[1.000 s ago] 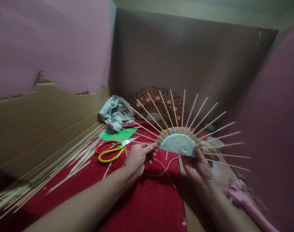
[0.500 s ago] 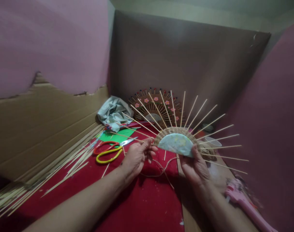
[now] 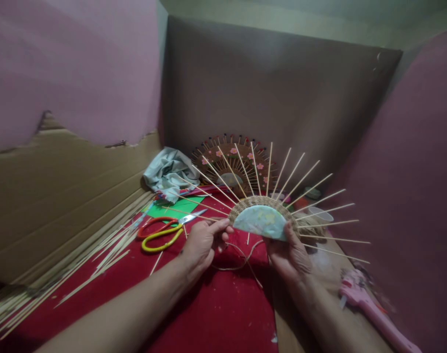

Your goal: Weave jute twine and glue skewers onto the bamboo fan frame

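My right hand (image 3: 290,255) grips the lower edge of a half-round craft piece (image 3: 260,221): a pale blue-green half disc ringed with woven brown cord, with several thin wooden skewers fanning out above it. My left hand (image 3: 202,242) is closed at the piece's left corner, thumb and fingers pinching the brown cord (image 3: 241,255) there. The cord's loose end loops down onto the red cloth (image 3: 216,304) between my hands.
A finished fan with pink flowers (image 3: 234,164) leans against the back cardboard wall. Red and yellow scissors (image 3: 161,230), green paper (image 3: 175,207) and a crumpled cloth (image 3: 170,171) lie left of it. Loose skewers (image 3: 80,264) line the left wall. A pink glue gun (image 3: 366,304) lies at right.
Both hands and the craft piece have drifted slightly left and down in view as the camera shifted. The grips look the same.
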Action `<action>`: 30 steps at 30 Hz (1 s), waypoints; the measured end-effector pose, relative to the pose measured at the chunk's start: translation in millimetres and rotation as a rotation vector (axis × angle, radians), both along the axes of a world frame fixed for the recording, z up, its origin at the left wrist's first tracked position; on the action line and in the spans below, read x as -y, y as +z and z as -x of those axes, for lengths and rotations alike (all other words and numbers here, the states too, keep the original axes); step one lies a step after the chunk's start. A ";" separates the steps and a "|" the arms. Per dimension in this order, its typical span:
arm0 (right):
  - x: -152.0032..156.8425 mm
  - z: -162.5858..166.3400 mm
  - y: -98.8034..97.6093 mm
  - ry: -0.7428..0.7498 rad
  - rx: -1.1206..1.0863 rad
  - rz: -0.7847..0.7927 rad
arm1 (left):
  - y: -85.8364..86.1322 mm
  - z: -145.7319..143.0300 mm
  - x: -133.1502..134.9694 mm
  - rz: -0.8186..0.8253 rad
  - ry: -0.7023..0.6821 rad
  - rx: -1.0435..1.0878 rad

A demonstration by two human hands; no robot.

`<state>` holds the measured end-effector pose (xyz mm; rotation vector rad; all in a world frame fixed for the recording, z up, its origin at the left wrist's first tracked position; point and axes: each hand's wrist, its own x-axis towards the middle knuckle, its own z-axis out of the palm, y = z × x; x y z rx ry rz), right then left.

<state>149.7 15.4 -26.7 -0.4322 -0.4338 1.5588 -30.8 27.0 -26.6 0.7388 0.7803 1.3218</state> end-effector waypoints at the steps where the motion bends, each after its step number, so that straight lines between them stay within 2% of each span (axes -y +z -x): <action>1: 1.1 1.0 0.2 0.010 -0.016 0.003 | 1.2 0.5 0.4 -0.005 -0.004 -0.009; 7: 3.9 2.3 -2.5 0.034 -0.041 0.018 | 6.9 -0.6 2.0 -0.008 0.003 -0.015; 13: 4.1 2.3 -2.5 0.054 -0.076 0.019 | 3.0 -2.7 1.2 0.036 -0.020 0.104; 19: 8.4 8.0 0.8 0.047 -0.039 0.027 | 0.1 0.7 -3.3 0.120 0.013 0.094; 26: 8.6 9.4 -2.1 0.068 -0.028 -0.021 | -3.2 4.2 -8.8 0.071 -0.026 0.101; 30: 6.5 7.8 -2.4 0.072 -0.047 -0.042 | -0.2 1.8 -6.7 0.054 0.003 0.084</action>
